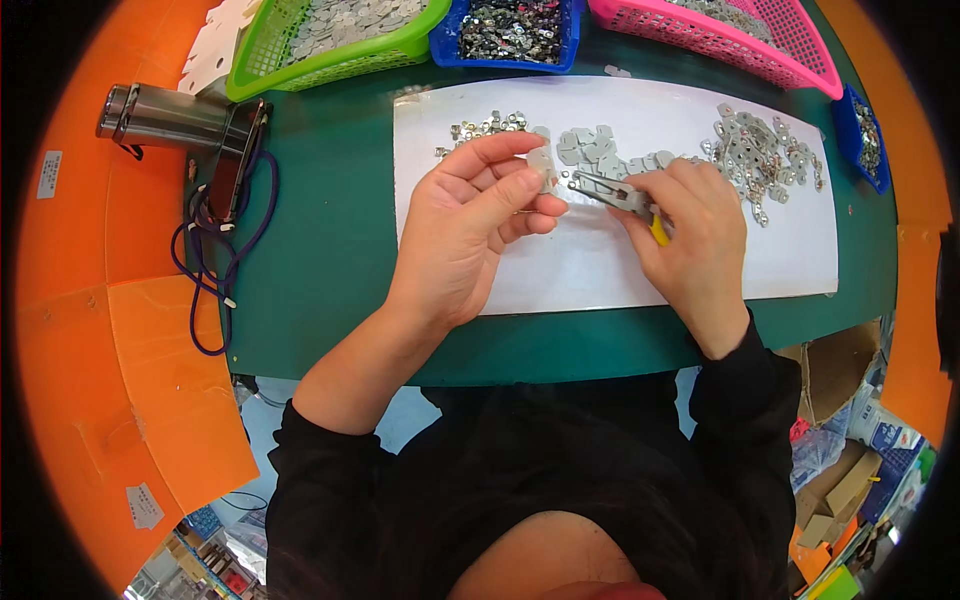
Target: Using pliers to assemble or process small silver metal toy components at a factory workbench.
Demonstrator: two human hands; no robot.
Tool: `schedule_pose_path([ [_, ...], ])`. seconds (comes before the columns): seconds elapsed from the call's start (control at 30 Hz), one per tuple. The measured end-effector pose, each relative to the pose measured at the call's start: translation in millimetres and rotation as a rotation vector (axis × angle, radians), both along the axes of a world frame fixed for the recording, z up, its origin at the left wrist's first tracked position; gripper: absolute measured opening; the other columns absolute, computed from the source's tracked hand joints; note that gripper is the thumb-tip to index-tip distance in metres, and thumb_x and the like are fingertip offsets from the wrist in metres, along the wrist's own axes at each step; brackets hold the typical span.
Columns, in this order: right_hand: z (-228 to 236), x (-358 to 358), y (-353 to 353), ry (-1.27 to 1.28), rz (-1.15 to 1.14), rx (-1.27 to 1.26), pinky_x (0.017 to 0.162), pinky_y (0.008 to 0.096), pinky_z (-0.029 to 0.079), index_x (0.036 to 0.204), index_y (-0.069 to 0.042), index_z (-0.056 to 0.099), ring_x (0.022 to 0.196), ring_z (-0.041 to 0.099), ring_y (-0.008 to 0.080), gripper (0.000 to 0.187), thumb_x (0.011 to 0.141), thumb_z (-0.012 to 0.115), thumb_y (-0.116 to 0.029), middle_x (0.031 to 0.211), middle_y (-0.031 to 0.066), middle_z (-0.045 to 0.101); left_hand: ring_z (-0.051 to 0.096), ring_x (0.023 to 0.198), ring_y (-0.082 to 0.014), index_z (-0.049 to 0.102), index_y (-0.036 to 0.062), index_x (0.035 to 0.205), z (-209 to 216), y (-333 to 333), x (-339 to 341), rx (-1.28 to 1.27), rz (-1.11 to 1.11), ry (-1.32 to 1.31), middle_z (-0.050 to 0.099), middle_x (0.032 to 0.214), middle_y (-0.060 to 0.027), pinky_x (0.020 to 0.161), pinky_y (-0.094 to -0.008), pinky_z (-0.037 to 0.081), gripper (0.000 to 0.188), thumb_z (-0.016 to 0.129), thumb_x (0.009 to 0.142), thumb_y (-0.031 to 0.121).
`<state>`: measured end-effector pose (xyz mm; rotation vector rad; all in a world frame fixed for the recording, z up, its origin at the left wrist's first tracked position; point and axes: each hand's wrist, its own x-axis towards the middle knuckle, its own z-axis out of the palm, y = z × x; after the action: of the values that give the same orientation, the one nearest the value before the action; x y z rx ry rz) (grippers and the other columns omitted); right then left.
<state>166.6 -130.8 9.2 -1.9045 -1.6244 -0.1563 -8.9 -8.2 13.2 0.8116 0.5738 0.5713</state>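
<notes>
Between the thumb and fingers of my left hand (462,210) is a small flat grey plate (541,168), held upright over a white sheet (600,275). My right hand (697,235) grips a pair of pliers (612,192) with a yellow handle. The jaws point left, close to the plate; whether they touch it I cannot tell. Behind my hands lies a heap of similar grey plates (588,148). Small shiny metal pieces (490,127) are scattered beyond my left hand. A larger pile of metal parts (755,150) spreads to the right of my right hand.
Along the back of the green table (320,280) stand a green basket (370,52), a blue bin (505,66) and a pink basket (800,72), all holding small parts. A small blue tray (858,155) sits far right. Left are a steel cup (170,115) and a dark cord (268,200).
</notes>
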Motion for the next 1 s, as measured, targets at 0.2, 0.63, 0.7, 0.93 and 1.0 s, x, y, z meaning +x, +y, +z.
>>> schedule_pose_path([
  [0.2, 7.2, 3.7, -4.3, 0.093, 0.037, -0.109, 0.063, 0.0325, 0.040, 0.087, -0.003, 0.065, 0.070, 0.053, 0.0226, 0.015, 0.075, 0.073, -0.003, 0.075, 0.0067, 0.056, 0.068, 0.082, -0.0175, 0.058, -0.0016, 0.119, -1.5, -1.9, 1.8, -0.032, -0.097, 0.020, 0.066, 0.094, -0.0090, 0.073, -0.0273, 0.056, 0.028, 0.063, 0.092, 0.004],
  [0.63, 24.7, -18.1, -8.2, 1.092, 0.199, 0.036, 0.074, 0.0247, 0.049, 0.091, 0.002, 0.067, 0.078, 0.062, 0.0114, 0.006, 0.085, 0.068, 0.001, 0.084, 0.0065, 0.068, 0.070, 0.075, -0.0195, 0.054, -0.0005, 0.122, 4.4, -14.9, -0.1, -0.107, -0.298, -0.042, 0.067, 0.087, -0.0086, 0.065, -0.0259, 0.058, 0.036, 0.066, 0.088, 0.000],
  [0.7, 23.0, -17.8, -8.3, 1.094, 0.205, 0.044, 0.073, 0.0247, 0.049, 0.091, 0.002, 0.067, 0.078, 0.062, 0.0117, 0.006, 0.084, 0.068, 0.002, 0.084, 0.0066, 0.068, 0.070, 0.076, -0.0196, 0.054, -0.0005, 0.122, 4.1, -15.1, -0.6, -0.106, -0.304, -0.048, 0.067, 0.086, -0.0086, 0.065, -0.0259, 0.058, 0.036, 0.066, 0.088, 0.000],
  [0.93, 21.9, -16.3, -9.9, 0.823, 0.195, 0.041, 0.071, 0.0245, 0.046, 0.090, 0.000, 0.066, 0.080, 0.061, 0.0133, 0.006, 0.085, 0.068, 0.001, 0.085, 0.0076, 0.066, 0.070, 0.078, -0.0206, 0.054, -0.0015, 0.121, 1.3, -17.9, -1.3, -0.046, -0.293, -0.029, 0.066, 0.088, -0.0096, 0.068, -0.0272, 0.058, 0.036, 0.066, 0.087, -0.003],
  [1.0, 18.5, -16.1, -9.1, 0.820, 0.207, 0.077, 0.067, 0.0220, 0.046, 0.091, 0.000, 0.068, 0.076, 0.062, 0.0103, 0.008, 0.083, 0.070, 0.000, 0.083, 0.0056, 0.068, 0.071, 0.079, -0.0209, 0.054, -0.0018, 0.120, 0.9, -18.4, -1.5, -0.025, -0.269, -0.027, 0.066, 0.088, -0.0097, 0.069, -0.0276, 0.058, 0.036, 0.066, 0.087, -0.003],
])
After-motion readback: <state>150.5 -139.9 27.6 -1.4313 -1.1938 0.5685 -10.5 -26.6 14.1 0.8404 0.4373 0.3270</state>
